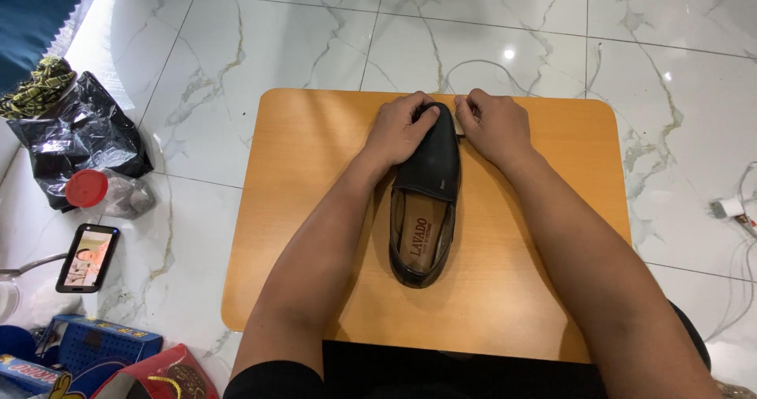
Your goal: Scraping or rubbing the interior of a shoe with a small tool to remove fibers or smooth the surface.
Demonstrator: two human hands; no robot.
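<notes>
A black slip-on shoe [430, 202] lies on a small orange-brown wooden table [300, 178], its toe pointing away from me and its tan insole showing. My left hand [398, 131] is wrapped over the left side of the toe. My right hand [493, 123] rests at the right side of the toe, fingers curled, pinching a small thin thing I cannot make out. Both forearms reach in from the near edge.
The table stands on a white marble floor. To the left lie a black plastic bag [79, 135], a clear jar with a red lid [102, 192], a phone [87, 257] and coloured boxes [95, 352]. A white cable and plug [729, 207] are at the right.
</notes>
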